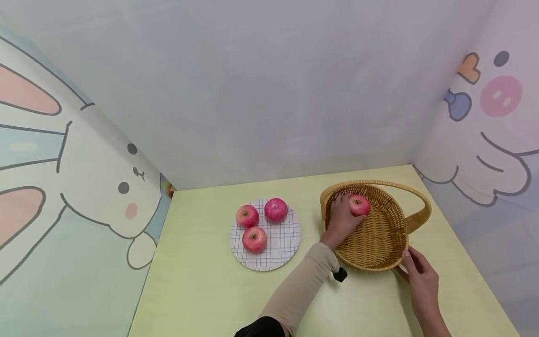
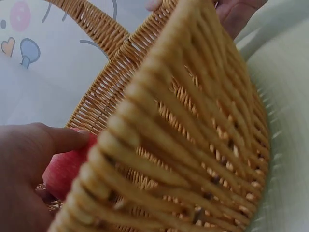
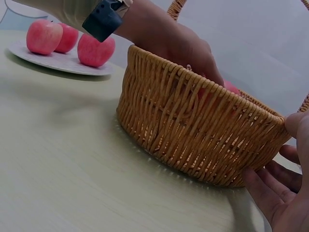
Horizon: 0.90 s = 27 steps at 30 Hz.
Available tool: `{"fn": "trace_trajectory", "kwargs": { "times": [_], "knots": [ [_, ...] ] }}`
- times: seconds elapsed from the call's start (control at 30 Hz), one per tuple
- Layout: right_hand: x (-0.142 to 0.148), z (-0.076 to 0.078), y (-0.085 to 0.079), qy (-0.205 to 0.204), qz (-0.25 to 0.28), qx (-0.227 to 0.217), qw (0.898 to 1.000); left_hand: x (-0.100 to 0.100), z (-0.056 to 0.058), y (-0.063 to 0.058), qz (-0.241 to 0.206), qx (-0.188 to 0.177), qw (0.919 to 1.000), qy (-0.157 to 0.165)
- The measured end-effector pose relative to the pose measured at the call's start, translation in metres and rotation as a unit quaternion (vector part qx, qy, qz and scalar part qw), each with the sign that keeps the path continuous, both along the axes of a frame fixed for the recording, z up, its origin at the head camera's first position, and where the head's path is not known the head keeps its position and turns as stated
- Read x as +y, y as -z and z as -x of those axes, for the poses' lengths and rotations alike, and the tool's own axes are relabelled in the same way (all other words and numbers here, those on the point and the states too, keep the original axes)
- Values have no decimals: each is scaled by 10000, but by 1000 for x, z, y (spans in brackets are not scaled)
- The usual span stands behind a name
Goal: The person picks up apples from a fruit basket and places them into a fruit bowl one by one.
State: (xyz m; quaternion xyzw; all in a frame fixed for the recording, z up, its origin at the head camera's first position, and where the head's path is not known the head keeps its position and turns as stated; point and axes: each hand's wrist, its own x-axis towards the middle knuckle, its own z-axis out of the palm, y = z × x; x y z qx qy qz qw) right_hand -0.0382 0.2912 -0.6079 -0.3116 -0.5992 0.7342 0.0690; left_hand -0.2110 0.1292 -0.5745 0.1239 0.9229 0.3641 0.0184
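My left hand (image 1: 343, 217) reaches over the near-left rim into a wicker basket (image 1: 375, 243) and grips a red apple (image 1: 360, 205) inside it. In the left wrist view, the thumb lies on the apple (image 2: 67, 169), partly hidden by the rim. At the basket's near-right side, my right hand (image 1: 422, 278) holds it, thumb at the rim and fingers against the lower wall, as the right wrist view shows. To the left, three red apples (image 1: 254, 240) sit on a round checkered plate (image 1: 280, 255).
A pale yellow table (image 1: 193, 290) carries everything. The basket's arched handle (image 1: 396, 186) stands over its far-right side. Behind the table rises a pale wall covering (image 1: 269, 93), with a rabbit picture on the left and a pig-snouted one on the right.
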Motion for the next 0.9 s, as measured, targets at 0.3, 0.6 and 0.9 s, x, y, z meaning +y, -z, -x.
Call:
{"fn": "trace_trajectory", "kwargs": {
  "times": [0.3,0.6,0.9],
  "knots": [
    [0,0,0,-11,28,181,9998,-10,-18,-13,-486,116,9985,234],
    [-3,-1,-2,68,43,-22,10000,-29,-33,-22,-780,222,9959,409],
    [-3,1,-1,87,99,157,9998,-49,-50,-42,-1295,188,9892,663]
  ]
}}
